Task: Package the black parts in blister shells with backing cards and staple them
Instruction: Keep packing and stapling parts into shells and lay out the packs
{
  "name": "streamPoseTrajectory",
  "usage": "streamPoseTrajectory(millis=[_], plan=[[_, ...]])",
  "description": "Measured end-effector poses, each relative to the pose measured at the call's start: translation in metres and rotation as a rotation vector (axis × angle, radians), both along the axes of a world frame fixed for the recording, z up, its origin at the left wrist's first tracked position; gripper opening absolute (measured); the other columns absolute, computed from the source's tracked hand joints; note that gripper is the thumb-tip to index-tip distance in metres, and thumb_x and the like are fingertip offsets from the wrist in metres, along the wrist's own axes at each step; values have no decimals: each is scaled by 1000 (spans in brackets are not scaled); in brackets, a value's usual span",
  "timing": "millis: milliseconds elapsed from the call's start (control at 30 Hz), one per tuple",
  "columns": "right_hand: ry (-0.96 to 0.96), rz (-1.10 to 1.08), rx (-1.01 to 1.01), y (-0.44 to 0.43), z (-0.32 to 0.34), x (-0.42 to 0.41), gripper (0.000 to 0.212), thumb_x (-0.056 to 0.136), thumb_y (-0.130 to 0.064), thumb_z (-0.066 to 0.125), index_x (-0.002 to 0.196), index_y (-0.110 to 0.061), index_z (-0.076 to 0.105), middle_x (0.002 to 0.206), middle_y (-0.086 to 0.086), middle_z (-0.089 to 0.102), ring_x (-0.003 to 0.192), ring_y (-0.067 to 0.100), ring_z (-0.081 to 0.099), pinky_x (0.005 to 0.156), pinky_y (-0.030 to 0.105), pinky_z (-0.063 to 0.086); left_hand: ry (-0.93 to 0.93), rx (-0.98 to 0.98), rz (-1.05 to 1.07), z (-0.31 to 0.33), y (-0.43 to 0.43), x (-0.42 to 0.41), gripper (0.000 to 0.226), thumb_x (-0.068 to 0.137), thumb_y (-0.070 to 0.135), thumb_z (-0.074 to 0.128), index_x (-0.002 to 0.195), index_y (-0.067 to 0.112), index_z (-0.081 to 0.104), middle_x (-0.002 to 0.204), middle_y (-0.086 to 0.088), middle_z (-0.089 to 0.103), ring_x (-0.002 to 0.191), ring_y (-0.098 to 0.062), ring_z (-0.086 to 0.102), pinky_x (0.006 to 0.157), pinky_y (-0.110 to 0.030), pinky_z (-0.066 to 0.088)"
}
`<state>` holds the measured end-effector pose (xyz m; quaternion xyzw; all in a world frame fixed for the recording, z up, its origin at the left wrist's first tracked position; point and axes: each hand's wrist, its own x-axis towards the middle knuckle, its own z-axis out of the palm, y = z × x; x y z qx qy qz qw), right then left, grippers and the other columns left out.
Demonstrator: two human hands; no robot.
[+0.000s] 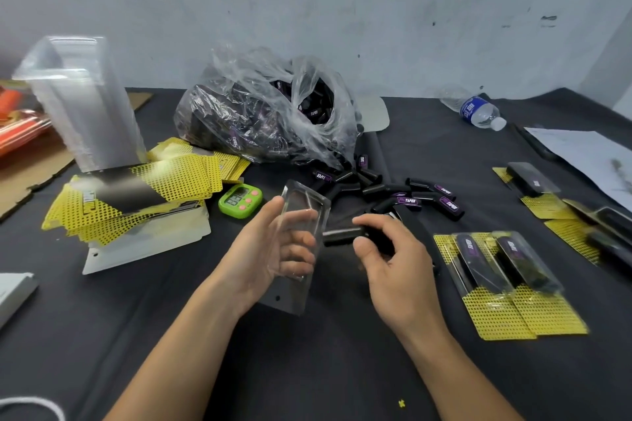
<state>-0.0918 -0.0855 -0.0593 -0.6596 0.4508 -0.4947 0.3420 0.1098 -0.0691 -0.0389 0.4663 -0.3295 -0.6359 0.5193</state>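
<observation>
Left hand (270, 249) grips clear plastic blister shell (305, 210) above dark table (307, 369) | right hand (396, 263) pinches black tubular part (340, 236) just beside shell | hands near, not touching | loose black parts (410, 196) heaped behind, by clear plastic bag (260, 106)

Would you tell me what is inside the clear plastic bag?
Black parts, some labelled TAPER, show through the bag; its deeper contents are hidden by creases and glare.

Incidental objects on the dark table cover (342, 369).
Green digital timer (240, 199), left of centre; water bottle (475, 111) on its side, back right; white paper sheet (581, 154) at the right edge.
</observation>
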Motion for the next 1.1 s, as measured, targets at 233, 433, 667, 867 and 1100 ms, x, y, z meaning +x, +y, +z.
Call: streamPoseTrajectory(millis=[233, 433, 667, 867, 1100], plan=[[-319, 73, 172, -3, 2, 5, 17, 94, -11, 67, 97, -26, 62, 75, 2, 67, 64, 17, 64, 58, 31, 53, -18, 16, -109, -5, -3, 1, 73, 91, 66, 53, 132, 7, 66, 88, -15, 64, 65, -23, 64, 55, -32, 54], [90, 58, -100, 8, 3, 13, 21, 91, -22, 73, 100, -34, 58, 96, -11, 65, 92, 9, 66, 80, 16, 48, -71, 9, -208, -7, 2, -4, 59, 87, 66, 54, 115, 20, 79, 92, -15, 71, 71, -25, 68, 63, -35, 59], [251, 70, -329, 13, 6, 22, 20, 85, -15, 78, 103, -25, 79, 107, -24, 70, 107, 6, 58, 96, 10, 42, -192, 104, -48, -12, -15, -28, 45, 93, 55, 57, 105, 19, 82, 99, -13, 68, 88, -25, 59, 85, -32, 50], [-7, -41, -112, 5, 10, 5, 32, 77, 0, 81, 91, -28, 82, 103, -25, 75, 103, -9, 68, 89, 13, 53, -130, 78, -98, -6, -4, -19, 62, 98, 63, 43, 120, 14, 73, 102, -17, 75, 76, -25, 73, 59, -30, 58], [-1, -140, -339, 5, 8, 14, 32, 75, 6, 85, 89, -21, 78, 104, -17, 72, 101, 3, 70, 91, 19, 55, -120, 81, -117, -1, -4, -24, 60, 104, 56, 34, 116, 7, 66, 85, -15, 69, 65, -24, 67, 54, -32, 56]])
